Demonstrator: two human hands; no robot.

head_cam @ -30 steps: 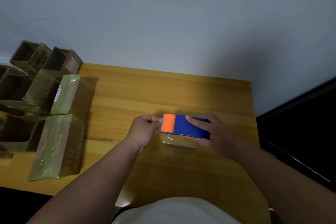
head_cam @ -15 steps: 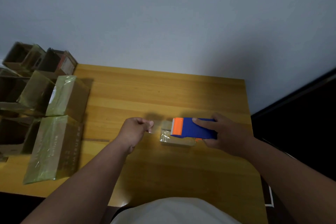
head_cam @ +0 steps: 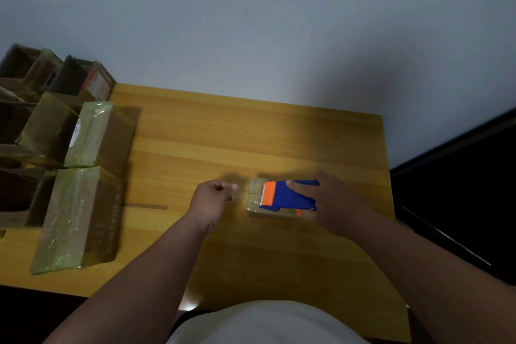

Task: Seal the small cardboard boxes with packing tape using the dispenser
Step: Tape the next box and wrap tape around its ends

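Our right hand (head_cam: 332, 201) gripped the blue-and-orange plastic tape dispenser (head_cam: 287, 196) on the small brown cardboard box (head_cam: 255, 198) at mid-desk (head_cam: 251, 134). Our left hand (head_cam: 213, 198) pinched, we judged, the tape's free end just beside it. Keeping the strip taut and pressing down should seal it cleanly.

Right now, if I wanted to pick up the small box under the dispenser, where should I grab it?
Probably by its two long sides, coming from above at the left end. The small box lies flat and low on the table; the dispenser and right hand cover its right part, leaving only the left end bare.
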